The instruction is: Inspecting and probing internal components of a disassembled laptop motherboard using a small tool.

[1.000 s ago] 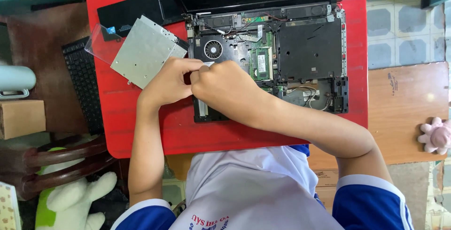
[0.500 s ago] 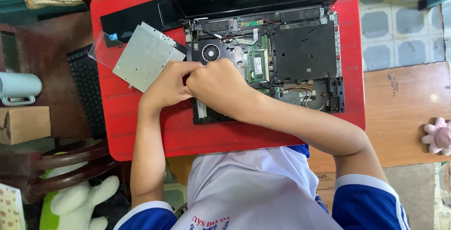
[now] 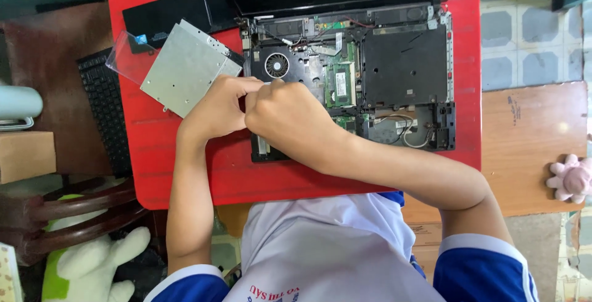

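Note:
An opened black laptop (image 3: 401,67) lies on a red table (image 3: 185,166), its inner board, round fan (image 3: 277,66) and green memory card (image 3: 340,83) exposed. Both hands meet at the laptop's left front corner. My left hand (image 3: 216,107) pinches a small part at the chassis edge, fingers closed. My right hand (image 3: 287,117) is curled into a fist beside it, over the board; what it grips is hidden. A flat silver drive (image 3: 185,67) rests just left of my hands.
A black panel (image 3: 179,12) lies at the table's back left. A black keyboard (image 3: 108,111) sits off the table's left edge. A wooden surface (image 3: 530,148) with a pink plush (image 3: 572,178) is at the right. A chair and a white-green plush (image 3: 92,265) are lower left.
The view has shifted slightly. Both hands stay together at the laptop's left front corner with only small finger movements.

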